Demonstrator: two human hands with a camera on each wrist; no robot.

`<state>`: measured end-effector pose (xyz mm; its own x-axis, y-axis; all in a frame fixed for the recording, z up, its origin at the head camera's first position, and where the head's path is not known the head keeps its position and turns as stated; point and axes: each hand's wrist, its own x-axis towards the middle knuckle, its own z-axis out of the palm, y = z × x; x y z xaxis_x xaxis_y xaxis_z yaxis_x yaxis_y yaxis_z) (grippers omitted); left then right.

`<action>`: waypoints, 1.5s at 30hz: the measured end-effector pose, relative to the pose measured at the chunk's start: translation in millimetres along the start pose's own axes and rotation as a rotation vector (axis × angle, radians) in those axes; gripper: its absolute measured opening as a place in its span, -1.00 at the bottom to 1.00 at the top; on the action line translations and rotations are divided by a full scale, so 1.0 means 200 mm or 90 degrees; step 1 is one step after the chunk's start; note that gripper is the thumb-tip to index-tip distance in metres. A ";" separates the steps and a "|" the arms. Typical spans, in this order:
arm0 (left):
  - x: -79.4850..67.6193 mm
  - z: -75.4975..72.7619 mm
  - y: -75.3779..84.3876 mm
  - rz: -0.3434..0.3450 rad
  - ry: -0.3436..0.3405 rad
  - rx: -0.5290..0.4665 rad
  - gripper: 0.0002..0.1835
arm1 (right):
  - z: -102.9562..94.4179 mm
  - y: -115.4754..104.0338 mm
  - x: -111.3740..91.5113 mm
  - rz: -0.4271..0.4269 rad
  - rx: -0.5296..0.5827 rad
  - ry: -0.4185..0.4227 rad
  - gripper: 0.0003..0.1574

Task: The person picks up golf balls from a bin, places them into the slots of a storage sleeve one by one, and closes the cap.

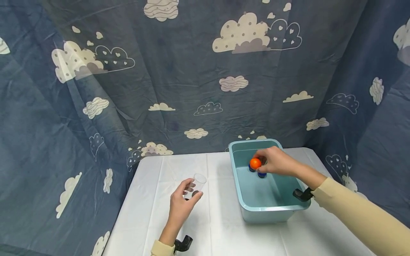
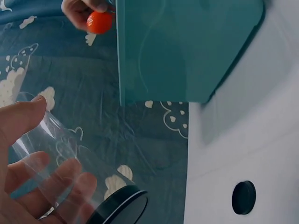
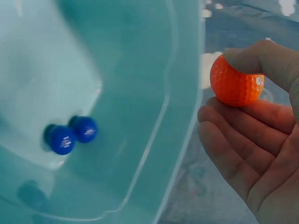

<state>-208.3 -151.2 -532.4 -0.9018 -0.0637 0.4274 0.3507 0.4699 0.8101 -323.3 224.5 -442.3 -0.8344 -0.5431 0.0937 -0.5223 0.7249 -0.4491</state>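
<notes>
My left hand [image 1: 181, 203] grips a clear plastic cylinder [image 1: 200, 180] above the white table, thumb on one side and fingers round the other. In the left wrist view its lower end has a black base [image 2: 117, 205]. Over the teal bin [image 1: 238, 177], my right hand [image 1: 276, 163] pinches an orange golf ball [image 3: 237, 81] between thumb and fingers. The right wrist view shows the ball higher than the bin's rim. Two blue balls [image 3: 61, 139] lie side by side on the bin's floor, partly hidden behind the orange ball in the head view.
A round black cap [image 2: 244, 197] lies on the white tabletop [image 1: 221, 220] near the cylinder. The bin stands on the right half of the table. Dark blue cloth [image 1: 185, 46] with cloud prints hangs behind and at both sides.
</notes>
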 end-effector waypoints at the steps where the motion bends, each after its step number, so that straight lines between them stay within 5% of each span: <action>1: 0.00 0.00 0.01 0.004 -0.003 0.001 -0.45 | -0.01 -0.02 0.00 -0.005 0.004 0.007 -0.62; 9: -0.02 0.02 0.10 0.041 -0.029 -0.007 -0.44 | -0.06 -0.20 -0.02 -0.041 0.051 0.032 -0.59; 18: -0.01 0.07 0.16 0.077 -0.057 -0.026 -0.44 | 0.01 -0.34 -0.03 -0.066 0.106 0.047 -0.55; 26: -0.01 0.11 0.21 0.081 -0.084 -0.037 -0.45 | 0.07 -0.44 -0.03 -0.094 0.163 0.009 -0.52; 45: -0.04 0.12 0.20 0.113 -0.104 -0.020 -0.44 | 0.11 -0.50 0.01 -0.139 0.207 -0.054 -0.54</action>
<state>-191.9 -110.4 -512.6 -0.8534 0.1624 0.4953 0.5126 0.4332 0.7413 -268.4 142.5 -416.1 -0.6857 -0.7122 0.1501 -0.5914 0.4249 -0.6854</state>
